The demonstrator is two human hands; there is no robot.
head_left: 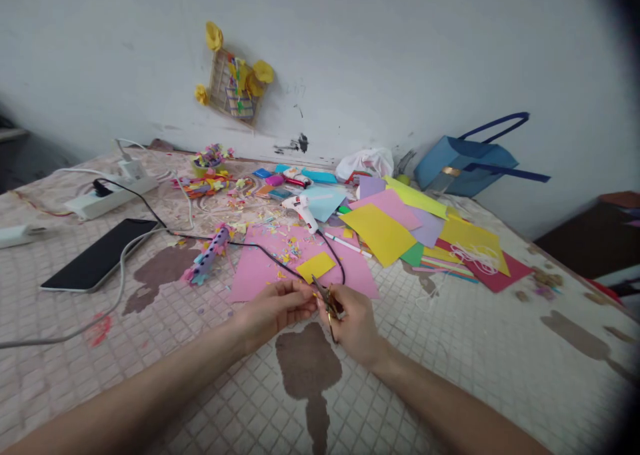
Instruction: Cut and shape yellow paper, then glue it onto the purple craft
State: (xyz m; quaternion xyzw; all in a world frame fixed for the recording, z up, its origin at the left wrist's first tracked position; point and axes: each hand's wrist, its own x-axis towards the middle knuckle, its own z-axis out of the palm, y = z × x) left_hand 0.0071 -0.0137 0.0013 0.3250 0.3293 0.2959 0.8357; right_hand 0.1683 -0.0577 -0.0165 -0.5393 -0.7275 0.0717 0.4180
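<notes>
the left hand (280, 306) has its grip nearly closed, fingertips pinched on a tiny yellow piece (316, 295). the right hand (357, 323) has its grip curled round the handles of the scissors (329, 303), blades at the left fingertips. both are at the near edge of the pink sheet (361, 279), just in front of the yellow rectangle (315, 267) lying on it.

the tabletop (210, 388) is open on the near side, between and beside the forearms, with worn dark patches. beyond the hands room is tight: black cord (269, 249) crosses the pink sheet, the glue gun (305, 214) lies at its far edge, and coloured sheets (380, 234) overlap to the right. the tablet (100, 255) lies left, and the far edge runs along the wall (350, 62).
</notes>
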